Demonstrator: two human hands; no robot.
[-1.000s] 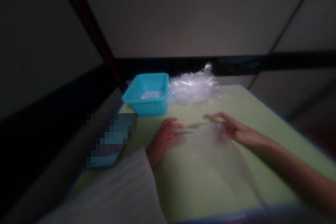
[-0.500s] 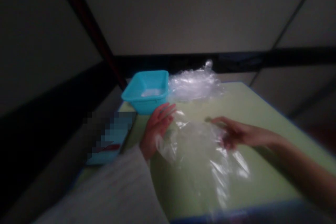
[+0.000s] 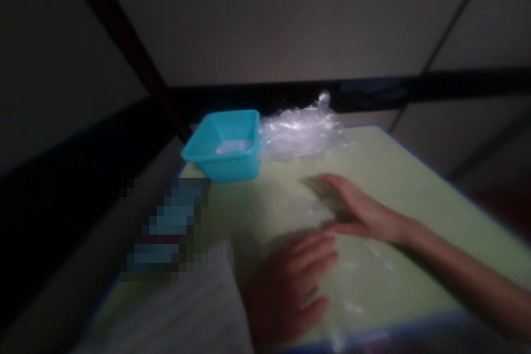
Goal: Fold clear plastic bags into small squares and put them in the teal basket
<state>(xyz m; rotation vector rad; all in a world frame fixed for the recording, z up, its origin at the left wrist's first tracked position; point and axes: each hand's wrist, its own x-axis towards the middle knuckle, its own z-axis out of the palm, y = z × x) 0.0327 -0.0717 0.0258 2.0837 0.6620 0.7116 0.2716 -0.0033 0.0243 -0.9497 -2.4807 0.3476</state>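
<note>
A clear plastic bag [image 3: 352,274] lies flat on the pale green table [image 3: 415,177]. My left hand [image 3: 296,282] rests on its near left part, fingers stretched out and a little apart. My right hand [image 3: 357,210] lies flat on the bag's far part, fingers straight and pointing left, beside a dark blurred patch that I cannot make out. Both hands press on the film rather than grip it. A white sleeve covers my left forearm.
A turquoise plastic tub [image 3: 224,146] stands at the table's far left corner. A heap of crumpled clear plastic [image 3: 301,133] lies next to it on the right. A pixelated flat object [image 3: 166,227] sits at the left edge. The table has a blue rim.
The bag was held up and spread between both hands; now it lies flat. My left hand came down and toward me, my right hand flattened onto the bag.
</note>
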